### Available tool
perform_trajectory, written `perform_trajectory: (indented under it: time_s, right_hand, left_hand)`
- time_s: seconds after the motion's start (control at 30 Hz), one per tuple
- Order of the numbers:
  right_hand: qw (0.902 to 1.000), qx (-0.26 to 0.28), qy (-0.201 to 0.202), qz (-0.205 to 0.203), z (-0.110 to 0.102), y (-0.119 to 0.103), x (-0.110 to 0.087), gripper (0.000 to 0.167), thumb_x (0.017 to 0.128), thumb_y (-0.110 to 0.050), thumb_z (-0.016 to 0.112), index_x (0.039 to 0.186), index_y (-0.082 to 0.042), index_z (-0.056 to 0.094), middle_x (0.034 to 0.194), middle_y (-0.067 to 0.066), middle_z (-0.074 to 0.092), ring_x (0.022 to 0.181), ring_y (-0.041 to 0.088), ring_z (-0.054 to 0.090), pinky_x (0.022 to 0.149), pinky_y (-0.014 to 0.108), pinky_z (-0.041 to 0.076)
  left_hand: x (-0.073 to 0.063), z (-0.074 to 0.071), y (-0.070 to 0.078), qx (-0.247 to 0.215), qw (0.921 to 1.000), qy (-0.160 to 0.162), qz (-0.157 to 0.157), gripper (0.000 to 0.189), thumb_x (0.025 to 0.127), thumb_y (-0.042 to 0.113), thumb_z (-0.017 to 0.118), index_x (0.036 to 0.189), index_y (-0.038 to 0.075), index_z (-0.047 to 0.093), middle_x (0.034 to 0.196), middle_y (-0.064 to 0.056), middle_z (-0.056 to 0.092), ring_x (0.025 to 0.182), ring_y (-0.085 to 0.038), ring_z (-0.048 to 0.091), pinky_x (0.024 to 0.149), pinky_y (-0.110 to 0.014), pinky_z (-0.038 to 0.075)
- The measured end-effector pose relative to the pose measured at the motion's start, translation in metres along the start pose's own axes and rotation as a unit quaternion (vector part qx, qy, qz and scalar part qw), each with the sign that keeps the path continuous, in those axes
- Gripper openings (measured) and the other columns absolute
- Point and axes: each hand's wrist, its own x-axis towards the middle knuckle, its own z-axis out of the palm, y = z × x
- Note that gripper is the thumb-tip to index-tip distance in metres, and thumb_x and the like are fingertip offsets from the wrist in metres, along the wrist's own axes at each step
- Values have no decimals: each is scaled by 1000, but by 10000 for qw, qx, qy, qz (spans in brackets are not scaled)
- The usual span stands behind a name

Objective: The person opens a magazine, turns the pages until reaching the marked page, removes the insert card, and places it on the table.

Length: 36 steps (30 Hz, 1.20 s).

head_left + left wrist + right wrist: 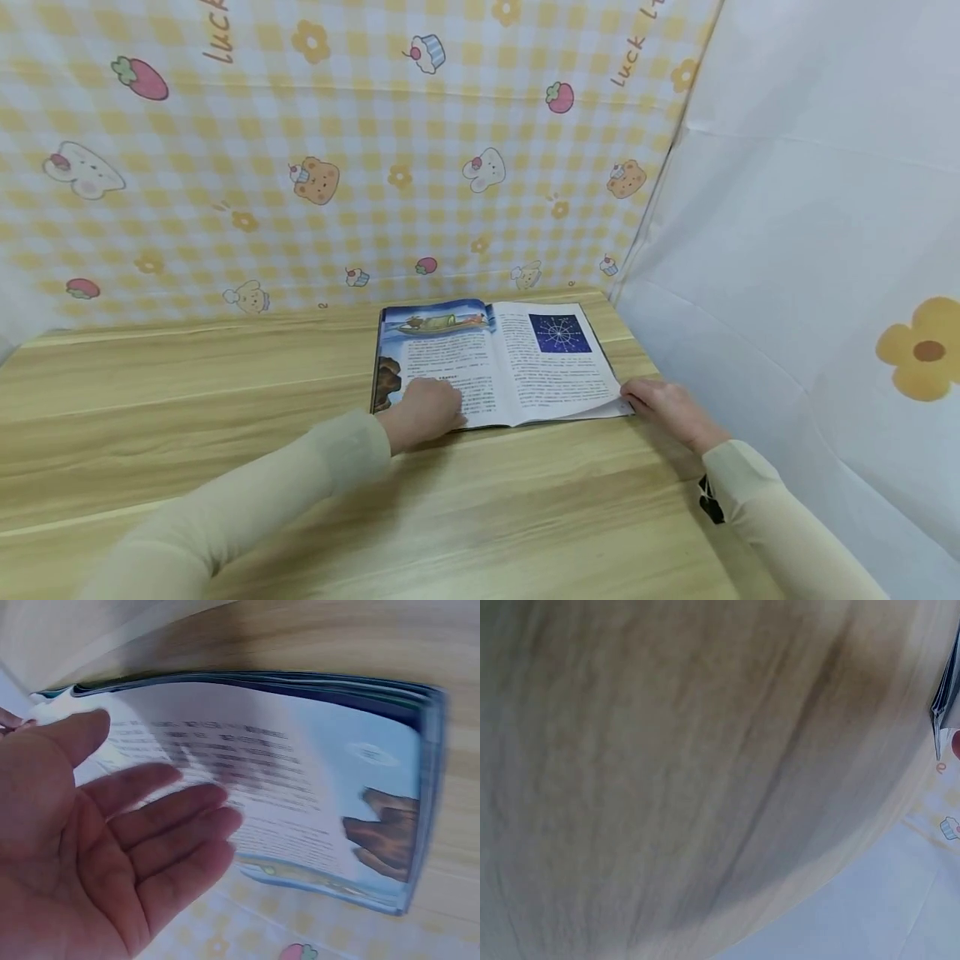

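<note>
An open magazine [551, 379] lies on the wooden table, with a boat picture across the top of its left page and a blue star chart on the right one. My right hand [667, 408] pinches the lower right corner of the right page, which lifts slightly off the sheets below. Over the lower part of the left page is my left hand [427, 407]. In the left wrist view that hand [150, 840] has loosely spread fingers and holds nothing. The right wrist view catches only the magazine's edge [945, 690] and a fingertip at the far right.
Wooden table [225, 375] extends to the left and in front of the magazine. Behind it hangs a yellow checked cloth [375, 225] with cartoon prints. A white cloth [765, 275] borders the table's right side, close to my right arm. A small black item [708, 500] is at the right cuff.
</note>
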Motion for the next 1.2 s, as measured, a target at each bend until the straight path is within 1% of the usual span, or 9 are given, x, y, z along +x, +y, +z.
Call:
perform_trajectory:
  time_s: [0.1, 0.2, 0.33, 0.5, 0.67, 0.83, 1.0, 1.1, 1.2]
  right_hand:
    - [10000, -20, 62, -51, 0, 0, 0, 17, 77, 0, 71, 90, -9, 66, 89, 6, 72, 81, 23, 69, 72, 37, 55]
    - [9998, -31, 156, -104, 0, 0, -1, 19, 76, 1, 72, 90, -9, 67, 90, 6, 72, 82, 23, 69, 72, 37, 55]
    - [9994, -19, 308, -156, 1, -1, -1, 21, 74, 2, 74, 90, -9, 68, 90, 6, 72, 82, 24, 69, 72, 38, 55]
    - [9987, 13, 488, -143, 2, -2, -3, 21, 72, 1, 75, 89, -10, 69, 88, 6, 72, 80, 23, 69, 71, 37, 56]
    - [9984, 6, 556, -105, 5, -2, -5, 19, 73, 0, 75, 88, -11, 68, 86, 4, 72, 77, 20, 69, 67, 34, 56]
    - [9986, 56, 524, -5, 7, -3, -7, 16, 76, -3, 74, 88, -11, 68, 84, 2, 72, 74, 18, 69, 65, 32, 55]
    - [9983, 151, 566, 61, 7, -3, -6, 16, 76, -2, 74, 89, -9, 68, 84, 3, 72, 74, 19, 69, 66, 33, 56]
    - [9979, 199, 608, 21, 6, -3, -5, 17, 75, -1, 74, 88, -9, 68, 84, 4, 72, 74, 20, 69, 65, 33, 56]
    - [9975, 205, 675, -34, 5, -3, -4, 18, 73, 0, 74, 88, -8, 68, 83, 5, 72, 73, 21, 69, 65, 33, 56]
  left_hand:
    - [10, -1, 14, -113, 9998, 72, 164, 42, 90, 40, 60, 112, 4, 63, 98, -9, 66, 87, -22, 63, 70, -38, 54]
    - [22, 0, 32, -190, 9979, 218, 577, 54, 91, 41, 58, 129, 3, 53, 120, -10, 60, 109, -26, 59, 81, -38, 54]
    - [38, 4, 57, -245, 9943, 319, 990, 55, 92, 40, 56, 133, 4, 49, 129, -10, 55, 119, -25, 54, 90, -36, 51]
    - [60, 11, 87, -421, 9936, 218, 1024, 56, 93, 41, 54, 137, 7, 46, 137, -8, 50, 126, -22, 48, 98, -33, 45]
    - [79, 14, 113, -538, 9936, 208, 969, 46, 94, 34, 54, 132, 8, 51, 128, -5, 56, 119, -19, 54, 90, -31, 50]
    - [91, 15, 132, -521, 9943, 418, 832, 38, 94, 27, 53, 126, 8, 57, 114, -3, 62, 105, -16, 60, 79, -26, 54]
    - [101, 16, 141, -230, 9946, 773, 649, 29, 94, 24, 54, 118, 8, 62, 102, -2, 65, 90, -12, 63, 68, -24, 54]
    - [105, 17, 144, -112, 9944, 872, 578, 26, 94, 21, 55, 116, 9, 64, 100, -1, 65, 88, -11, 63, 67, -24, 54]
    - [108, 18, 146, -64, 9947, 873, 532, 28, 94, 20, 54, 119, 10, 62, 104, -1, 64, 93, -11, 62, 70, -24, 54]
